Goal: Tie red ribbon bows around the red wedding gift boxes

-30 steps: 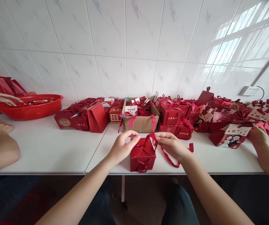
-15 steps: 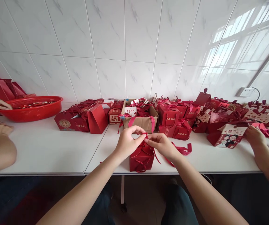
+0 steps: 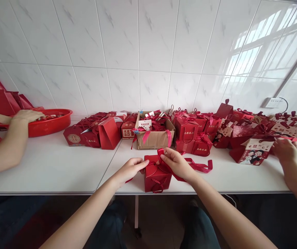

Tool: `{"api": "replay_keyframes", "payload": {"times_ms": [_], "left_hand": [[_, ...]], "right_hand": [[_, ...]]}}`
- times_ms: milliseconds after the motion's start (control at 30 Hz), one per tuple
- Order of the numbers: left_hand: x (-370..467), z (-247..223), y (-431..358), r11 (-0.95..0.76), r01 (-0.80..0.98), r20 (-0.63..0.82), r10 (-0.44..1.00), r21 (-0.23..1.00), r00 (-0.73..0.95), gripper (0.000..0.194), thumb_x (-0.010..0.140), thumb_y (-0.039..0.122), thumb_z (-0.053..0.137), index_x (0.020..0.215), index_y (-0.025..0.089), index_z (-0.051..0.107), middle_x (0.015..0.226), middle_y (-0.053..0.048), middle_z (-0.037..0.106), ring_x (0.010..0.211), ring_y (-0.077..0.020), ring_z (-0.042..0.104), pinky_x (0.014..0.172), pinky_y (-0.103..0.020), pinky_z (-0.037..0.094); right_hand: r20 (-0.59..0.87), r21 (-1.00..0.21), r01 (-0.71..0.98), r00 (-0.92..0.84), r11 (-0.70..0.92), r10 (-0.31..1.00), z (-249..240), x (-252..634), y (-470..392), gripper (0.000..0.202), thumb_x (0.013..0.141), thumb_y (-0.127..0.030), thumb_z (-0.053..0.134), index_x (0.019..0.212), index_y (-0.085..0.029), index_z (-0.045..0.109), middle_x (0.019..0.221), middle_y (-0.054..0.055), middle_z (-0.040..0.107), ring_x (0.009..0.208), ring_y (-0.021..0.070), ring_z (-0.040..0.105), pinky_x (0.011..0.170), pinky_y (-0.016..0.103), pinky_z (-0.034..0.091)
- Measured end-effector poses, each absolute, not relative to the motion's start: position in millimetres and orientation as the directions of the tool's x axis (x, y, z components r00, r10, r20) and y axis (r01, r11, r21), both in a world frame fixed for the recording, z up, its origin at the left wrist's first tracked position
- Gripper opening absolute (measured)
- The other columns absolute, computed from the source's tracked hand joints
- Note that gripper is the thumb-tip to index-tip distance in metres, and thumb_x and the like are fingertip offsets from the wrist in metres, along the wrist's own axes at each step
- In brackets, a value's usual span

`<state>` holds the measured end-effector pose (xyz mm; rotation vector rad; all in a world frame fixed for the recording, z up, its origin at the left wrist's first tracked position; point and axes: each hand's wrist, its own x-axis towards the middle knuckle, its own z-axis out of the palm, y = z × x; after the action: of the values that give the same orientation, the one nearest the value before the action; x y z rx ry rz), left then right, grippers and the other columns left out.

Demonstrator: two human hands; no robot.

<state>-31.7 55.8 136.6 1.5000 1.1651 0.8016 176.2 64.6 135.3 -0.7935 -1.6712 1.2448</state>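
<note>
A small red gift box (image 3: 157, 178) with a twisted cord handle stands near the table's front edge. Above its lid, my right hand (image 3: 175, 162) pinches a loop of red ribbon (image 3: 160, 152) between thumb and fingers. My left hand (image 3: 133, 167) is at the box's upper left corner, its fingers closed together; whether ribbon lies between them is too small to tell. Loose ribbon (image 3: 201, 166) trails over the table to the right of the box.
Behind stands a cardboard box (image 3: 153, 139) of tags and ribbons, between rows of red gift boxes (image 3: 187, 131). At left, a person's hands reach to a red basket (image 3: 52, 126); at right, another person's hands hold ribbon.
My hands have moved apart; the left went down and left to the box's corner, and a ribbon loop now stands up at my right fingers. The person at left has reached over the basket.
</note>
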Motion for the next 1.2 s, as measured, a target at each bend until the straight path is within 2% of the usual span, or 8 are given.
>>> {"api": "replay_keyframes", "payload": {"times_ms": [133,367,467,567,667,900,1100,1200], "left_hand": [[-30,134,58,-0.071,0.162,0.016,0.948,0.984,0.318,0.039,0.072,0.054,0.066,0.065,0.019,0.054,0.066,0.002,0.054,0.066,-0.0149,0.052,0.068,-0.027,0.041],[-34,150,55,-0.123,0.257,0.052,0.963,0.959,0.266,0.031,0.073,0.047,0.067,0.067,0.018,0.058,0.064,0.003,0.052,0.062,-0.0133,0.050,0.064,-0.027,0.042],[-35,172,52,-0.301,0.422,0.197,0.942,0.855,0.272,0.024,0.074,0.043,0.067,0.071,0.019,0.063,0.065,0.001,0.055,0.064,-0.0151,0.051,0.062,-0.027,0.042],[-31,197,50,-0.498,0.577,0.385,0.867,0.647,0.317,0.015,0.074,0.036,0.063,0.075,0.022,0.069,0.077,-0.003,0.065,0.075,-0.0201,0.057,0.070,-0.030,0.045],[-22,220,55,-0.601,0.560,0.393,0.798,0.570,0.457,0.015,0.074,0.029,0.060,0.079,0.025,0.073,0.087,-0.004,0.070,0.086,-0.0234,0.060,0.079,-0.032,0.046],[6,220,97,-0.633,0.508,0.327,0.756,0.584,0.567,0.020,0.076,0.023,0.055,0.084,0.022,0.073,0.076,-0.002,0.070,0.066,-0.0182,0.060,0.063,-0.028,0.046],[15,190,102,-0.591,0.635,0.514,0.791,0.498,0.332,0.014,0.074,0.021,0.059,0.087,0.021,0.066,0.098,-0.008,0.067,0.101,-0.0284,0.057,0.092,-0.041,0.041],[4,185,85,-0.510,0.690,0.538,0.818,0.513,0.204,0.017,0.082,0.034,0.056,0.074,0.020,0.062,0.090,-0.008,0.066,0.097,-0.0286,0.058,0.093,-0.043,0.038]], "right_hand": [[0.290,-0.936,0.093,-0.341,0.339,0.894,127,176,70,0.027,0.087,-0.048,0.055,0.083,-0.021,0.054,0.073,0.002,0.067,0.076,0.0175,0.063,0.074,0.031,0.048],[0.315,-0.840,0.409,-0.165,0.356,0.935,131,164,64,0.010,0.084,-0.028,0.052,0.079,-0.022,0.058,0.070,0.003,0.068,0.065,0.0185,0.061,0.061,0.029,0.042],[0.365,-0.750,0.537,-0.152,0.387,0.919,137,159,62,0.011,0.081,-0.025,0.053,0.073,-0.022,0.061,0.069,0.004,0.068,0.061,0.0178,0.057,0.057,0.028,0.038],[0.349,-0.706,0.591,-0.191,0.391,0.918,143,158,64,0.013,0.078,-0.022,0.054,0.069,-0.020,0.064,0.066,0.003,0.067,0.057,0.0161,0.053,0.054,0.027,0.036],[0.316,-0.729,0.550,-0.259,0.409,0.913,149,161,64,0.014,0.076,-0.018,0.054,0.071,-0.019,0.067,0.067,0.002,0.069,0.057,0.0150,0.055,0.054,0.026,0.037],[0.276,-0.863,0.280,-0.436,0.421,0.857,148,170,61,0.016,0.081,-0.020,0.053,0.078,-0.018,0.069,0.076,0.003,0.073,0.067,0.0171,0.063,0.060,0.026,0.045],[0.314,-0.870,0.264,-0.353,0.416,0.881,139,168,63,0.027,0.086,-0.034,0.054,0.068,-0.018,0.065,0.070,0.005,0.071,0.068,0.0197,0.065,0.066,0.030,0.048],[0.295,-0.893,0.237,-0.333,0.382,0.896,138,167,63,0.027,0.085,-0.037,0.056,0.069,-0.018,0.065,0.070,0.005,0.072,0.069,0.0201,0.065,0.066,0.029,0.048]]}}
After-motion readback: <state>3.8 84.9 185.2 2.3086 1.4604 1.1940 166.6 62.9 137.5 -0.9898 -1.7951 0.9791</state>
